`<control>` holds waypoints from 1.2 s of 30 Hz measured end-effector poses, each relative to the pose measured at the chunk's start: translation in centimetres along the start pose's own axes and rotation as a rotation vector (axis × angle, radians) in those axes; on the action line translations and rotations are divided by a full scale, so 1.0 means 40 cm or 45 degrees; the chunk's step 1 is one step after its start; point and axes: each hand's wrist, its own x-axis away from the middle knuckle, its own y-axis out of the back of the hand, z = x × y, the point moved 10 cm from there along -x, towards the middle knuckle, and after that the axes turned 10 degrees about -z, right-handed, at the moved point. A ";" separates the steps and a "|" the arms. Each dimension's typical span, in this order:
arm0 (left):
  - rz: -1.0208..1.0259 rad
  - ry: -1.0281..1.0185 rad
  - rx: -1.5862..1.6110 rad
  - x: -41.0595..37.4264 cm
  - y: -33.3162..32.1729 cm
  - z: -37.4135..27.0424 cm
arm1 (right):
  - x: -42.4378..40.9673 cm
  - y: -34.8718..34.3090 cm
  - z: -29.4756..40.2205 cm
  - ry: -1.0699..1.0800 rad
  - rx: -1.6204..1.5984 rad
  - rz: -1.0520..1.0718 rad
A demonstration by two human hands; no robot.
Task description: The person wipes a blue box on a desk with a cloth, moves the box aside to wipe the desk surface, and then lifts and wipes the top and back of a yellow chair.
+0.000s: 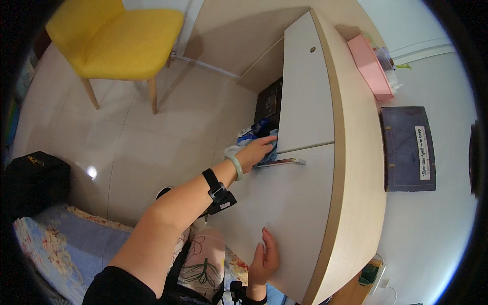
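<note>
My left hand (256, 153), with a pale green bangle and a black strap at the wrist, reaches to the edge of the white desk front. Its fingers lie over a light blue cloth (272, 153) beside the metal handle (283, 162). Whether they grip the cloth is not visible. Next to the cloth is a blue plastic package (248, 138); behind it stands a black box (268, 101) in the opening under the drawer front (307, 91). My right hand (265, 256) hovers before the white door panel (282, 206), empty, thumb apart from slightly bent fingers.
On the wooden desk top (356, 160) are a pink organiser box (369, 66) and a dark blue book-like case (404, 152) bearing writing. A yellow chair (129, 42) stands on the tiled floor. A black bag (36, 187) rests by the floral bedding (76, 244). A power strip (377, 278) lies lower right.
</note>
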 end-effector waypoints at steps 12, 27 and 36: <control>-0.001 -0.074 -0.112 0.055 -0.027 -0.083 | -0.006 0.000 0.004 -0.018 0.033 0.022; 0.194 -1.322 -0.475 0.227 -0.238 -0.396 | -0.005 -0.007 0.003 -0.005 0.007 0.031; 0.222 -0.312 -0.096 0.058 -0.089 -0.155 | -0.007 -0.027 0.001 -0.040 0.034 0.097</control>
